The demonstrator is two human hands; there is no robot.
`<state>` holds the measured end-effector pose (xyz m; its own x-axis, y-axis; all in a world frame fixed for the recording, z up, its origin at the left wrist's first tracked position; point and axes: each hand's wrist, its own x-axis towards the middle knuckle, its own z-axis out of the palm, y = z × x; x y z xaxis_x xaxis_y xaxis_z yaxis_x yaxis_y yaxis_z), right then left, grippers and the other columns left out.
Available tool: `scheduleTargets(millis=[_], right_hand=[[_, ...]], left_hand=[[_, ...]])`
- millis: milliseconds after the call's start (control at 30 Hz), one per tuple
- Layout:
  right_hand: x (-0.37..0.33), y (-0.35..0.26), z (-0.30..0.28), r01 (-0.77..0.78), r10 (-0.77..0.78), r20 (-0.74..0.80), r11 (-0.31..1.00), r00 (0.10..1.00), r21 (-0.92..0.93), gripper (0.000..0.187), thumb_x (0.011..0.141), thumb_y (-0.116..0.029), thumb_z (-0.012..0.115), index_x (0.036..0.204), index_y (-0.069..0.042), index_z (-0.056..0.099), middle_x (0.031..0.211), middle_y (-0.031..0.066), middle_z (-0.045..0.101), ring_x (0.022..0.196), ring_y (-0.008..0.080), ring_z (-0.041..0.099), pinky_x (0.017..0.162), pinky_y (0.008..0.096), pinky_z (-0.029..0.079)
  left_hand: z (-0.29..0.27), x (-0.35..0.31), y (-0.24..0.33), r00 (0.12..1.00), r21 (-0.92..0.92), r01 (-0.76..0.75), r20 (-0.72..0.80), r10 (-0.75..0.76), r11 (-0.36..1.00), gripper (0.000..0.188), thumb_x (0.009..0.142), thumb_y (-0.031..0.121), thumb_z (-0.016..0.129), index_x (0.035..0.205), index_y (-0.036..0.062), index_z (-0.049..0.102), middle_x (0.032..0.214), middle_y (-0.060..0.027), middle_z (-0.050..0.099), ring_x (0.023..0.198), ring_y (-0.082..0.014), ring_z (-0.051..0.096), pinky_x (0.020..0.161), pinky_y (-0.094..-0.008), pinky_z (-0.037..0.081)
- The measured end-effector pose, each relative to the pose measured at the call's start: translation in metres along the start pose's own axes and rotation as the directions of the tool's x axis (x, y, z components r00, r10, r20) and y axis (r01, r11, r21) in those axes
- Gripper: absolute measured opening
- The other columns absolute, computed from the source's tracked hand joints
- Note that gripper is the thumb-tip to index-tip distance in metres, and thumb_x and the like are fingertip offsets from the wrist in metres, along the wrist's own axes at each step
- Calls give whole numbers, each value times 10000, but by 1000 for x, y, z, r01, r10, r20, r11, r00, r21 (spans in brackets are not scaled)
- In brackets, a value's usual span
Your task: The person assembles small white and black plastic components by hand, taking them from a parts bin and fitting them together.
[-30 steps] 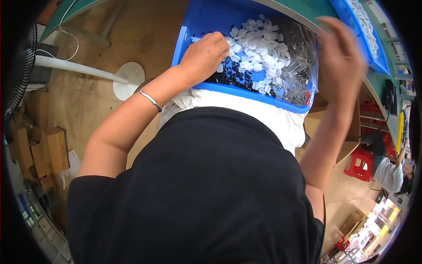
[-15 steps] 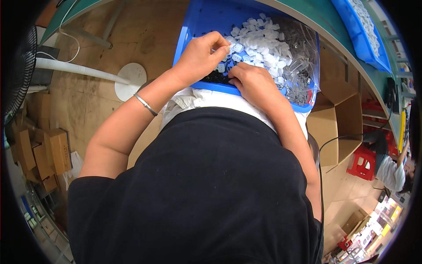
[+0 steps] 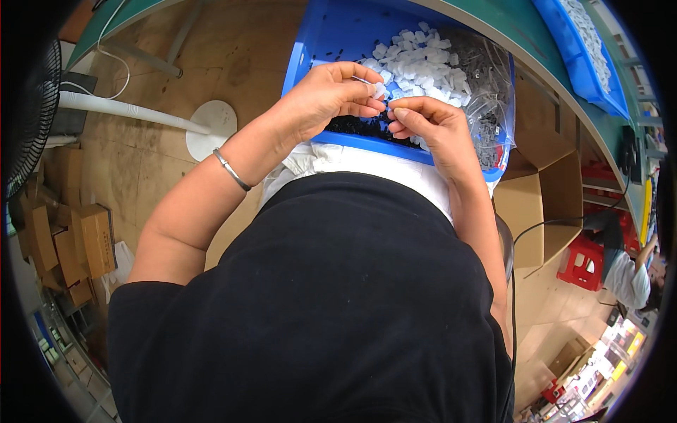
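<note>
Over the near part of a blue tray (image 3: 302, 53), my left hand (image 3: 331, 97) pinches a small translucent white plastic piece (image 3: 379, 90) between thumb and fingers. Close beside it, my right hand (image 3: 436, 127) has thumb and forefinger pressed together; whatever sits between them is too small to name. A heap of white plastic pieces (image 3: 423, 63) lies beyond the hands. Tiny black parts (image 3: 352, 127) are piled along the tray's near edge, partly hidden under my hands. A clear plastic bag (image 3: 490, 92) with dark grey parts fills the tray's right side.
A green table (image 3: 518, 39) curves past the tray, with another blue bin (image 3: 585, 63) of white pieces on it. An open cardboard box (image 3: 546, 204) stands at the right. Left are a fan's round base (image 3: 211, 125) and stacked cartons (image 3: 92, 240). Another person (image 3: 626, 278) sits far right.
My right hand has risen from the black parts and turned, its fingertips now near the left hand's. The left hand has lowered slightly and moved right with the white piece.
</note>
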<state>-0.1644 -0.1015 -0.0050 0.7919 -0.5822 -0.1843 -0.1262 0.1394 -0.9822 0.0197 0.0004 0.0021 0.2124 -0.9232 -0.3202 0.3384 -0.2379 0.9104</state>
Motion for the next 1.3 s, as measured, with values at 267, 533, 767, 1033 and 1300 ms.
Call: scheduleTargets(millis=[267,533,767,1033,1300], right_hand=[[1,3,-2,16,-10,-37,988,999,155,155,887,-86,662,995,25,668,868,71,673,768,127,648,727,261,561],[0,4,2,19,-15,-59,997,998,79,118,890,-25,638,989,37,652,871,75,666,770,122,648,727,255,564],[-1,6,6,40,-38,-59,999,998,29,131,925,-42,595,1021,41,629,862,72,658,770,119,648,721,254,561],[2,12,2,85,-79,-60,992,995,94,110,946,-68,566,1008,18,594,871,53,606,777,109,597,730,263,541],[2,11,-1,20,-18,-11,984,1000,179,166,946,-97,571,1059,23,597,880,52,610,784,113,600,730,267,540]], left_hand=[[5,-3,-3,1000,73,4,-3,-4,997,301,896,75,622,1166,-51,580,983,-120,651,878,-158,664,841,-265,544],[14,-8,0,1000,217,1,-24,5,976,314,891,65,604,1185,-44,596,938,-98,672,856,-128,653,835,-250,520],[13,-6,-8,998,251,-52,-18,58,967,293,899,67,596,1171,-41,600,940,-100,669,852,-126,652,810,-249,528],[15,-5,-8,998,265,-55,-24,63,963,243,909,69,589,1121,-49,602,930,-107,661,851,-141,654,791,-260,539],[18,-7,-6,999,221,-29,-38,38,975,250,901,72,597,1121,-46,608,919,-103,665,840,-134,652,797,-254,535]])
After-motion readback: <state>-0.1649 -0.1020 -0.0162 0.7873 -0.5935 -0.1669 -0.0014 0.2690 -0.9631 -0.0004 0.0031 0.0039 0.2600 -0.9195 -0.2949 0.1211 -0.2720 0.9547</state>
